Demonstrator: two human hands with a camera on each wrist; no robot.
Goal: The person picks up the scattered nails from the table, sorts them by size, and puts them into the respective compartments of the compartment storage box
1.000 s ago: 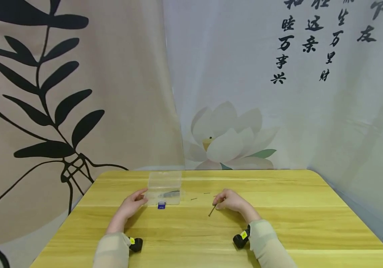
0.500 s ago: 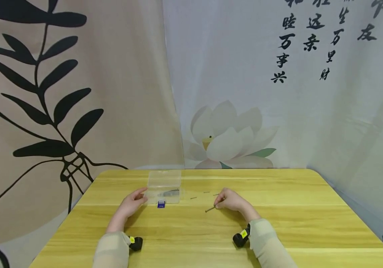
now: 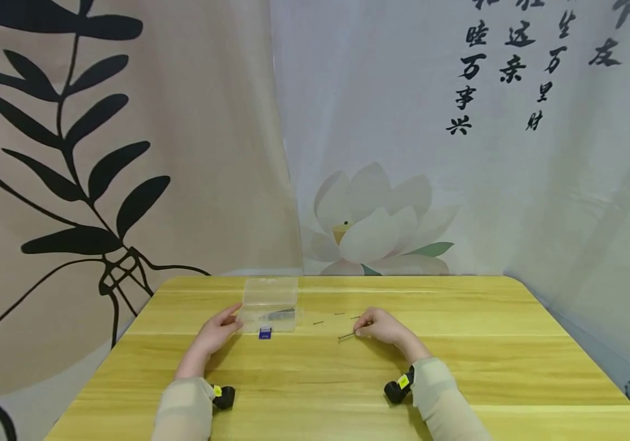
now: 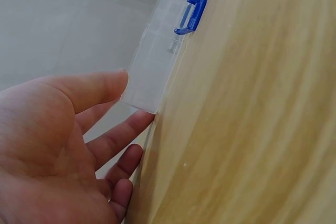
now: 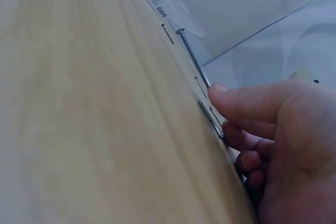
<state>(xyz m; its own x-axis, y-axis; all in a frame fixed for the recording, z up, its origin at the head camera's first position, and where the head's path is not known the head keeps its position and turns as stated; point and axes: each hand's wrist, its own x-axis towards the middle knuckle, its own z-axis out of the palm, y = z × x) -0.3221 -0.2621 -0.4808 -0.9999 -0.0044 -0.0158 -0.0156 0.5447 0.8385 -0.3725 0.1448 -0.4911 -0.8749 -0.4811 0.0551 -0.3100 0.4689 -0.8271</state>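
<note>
A clear plastic box [image 3: 269, 303] with a blue latch [image 3: 264, 334] sits on the yellow table [image 3: 485, 343]; dark thin items show inside it. My left hand [image 3: 236, 318] rests beside the box's left front corner. In the left wrist view the left hand [image 4: 131, 100] has straight fingers touching the box [image 4: 152, 72] near its latch [image 4: 191, 14]. My right hand [image 3: 357, 332] pinches a long thin nail [image 3: 345, 336] that points left, low over the table. The right wrist view shows the right hand [image 5: 223, 114] with thumb and fingers on the nail [image 5: 191, 56].
Two or three short loose nails [image 3: 318, 322] lie on the table between the box and the right hand, also the short nails [image 5: 167, 33] in the right wrist view. Printed cloth [image 3: 370, 184] hangs right behind the table's far edge. Black wrist cameras [image 3: 223, 397] sit on both forearms.
The right hand has drawn slightly away from me and swung the nail from pointing down-left to nearly level. The left hand stays at the box corner.
</note>
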